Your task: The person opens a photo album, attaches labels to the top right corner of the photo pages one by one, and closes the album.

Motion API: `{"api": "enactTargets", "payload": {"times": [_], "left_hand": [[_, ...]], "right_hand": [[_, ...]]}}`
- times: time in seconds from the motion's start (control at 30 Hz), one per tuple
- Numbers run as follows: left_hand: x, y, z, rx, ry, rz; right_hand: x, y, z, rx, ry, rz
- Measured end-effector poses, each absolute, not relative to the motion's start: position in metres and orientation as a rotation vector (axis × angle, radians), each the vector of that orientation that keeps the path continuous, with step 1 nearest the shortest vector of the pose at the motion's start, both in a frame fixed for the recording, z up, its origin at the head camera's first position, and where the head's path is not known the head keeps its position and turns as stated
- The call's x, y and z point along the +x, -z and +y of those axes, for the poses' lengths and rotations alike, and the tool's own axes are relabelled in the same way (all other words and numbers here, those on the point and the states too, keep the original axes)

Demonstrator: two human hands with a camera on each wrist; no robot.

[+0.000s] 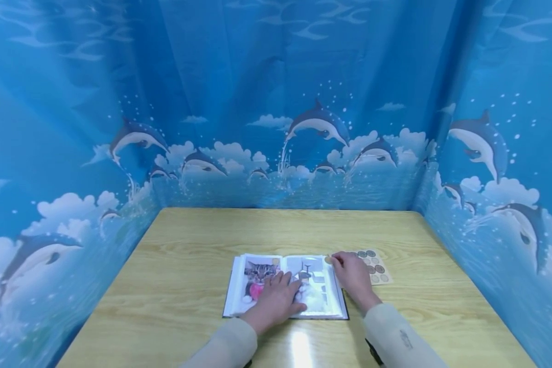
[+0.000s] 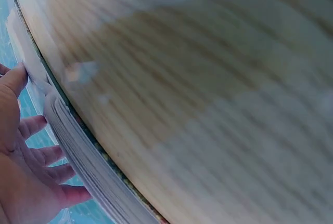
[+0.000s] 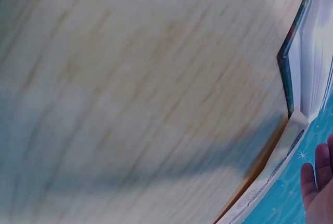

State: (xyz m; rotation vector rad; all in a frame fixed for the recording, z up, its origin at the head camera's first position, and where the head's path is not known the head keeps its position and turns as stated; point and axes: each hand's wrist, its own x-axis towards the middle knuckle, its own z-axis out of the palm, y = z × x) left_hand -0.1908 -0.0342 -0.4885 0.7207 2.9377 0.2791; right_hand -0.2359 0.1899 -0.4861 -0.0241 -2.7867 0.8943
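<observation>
Wood-grain table (image 1: 188, 255) carries an open photo album (image 1: 319, 302), which I take as the centre of my dial, with 12 o'clock pointing away from the person. Left hand (image 1: 278, 299): I read the grip as wide, fingers spread, the hand resting over the two pages from the centre toward 6 o'clock. Right hand (image 1: 355, 278): I read the grip as narrow, thumb and fingertips pinching a round gold sticker (image 1: 328, 259) at 2 o'clock, at the far outer corner of the right page. A matching gold disc (image 1: 275, 261) lies at 11 o'clock, at the upper corner of the cat photo (image 1: 260, 271). The picture (image 1: 319, 274) on the 3 o'clock page is greyish; I cannot identify its subject. Sticker sheet (image 1: 381, 277), bearing rows of dark and pale rounds, lies flat at 3 o'clock, partly hidden by the right hand. My left wrist feed shows the album's page stack in edge view above a dark cover (image 2: 99, 148). Dolphin-print curtain (image 1: 239, 66) spans 10 through 2 o'clock behind the table.
</observation>
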Motion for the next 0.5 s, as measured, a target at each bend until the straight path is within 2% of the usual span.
{"api": "enactTargets", "payload": {"times": [0.5], "left_hand": [[-0.1902,0.485,-0.0345,0.71,-0.269,2.881]], "right_hand": [[-0.2451,0.4911,0.1844,0.035,-0.745,-2.827]]}}
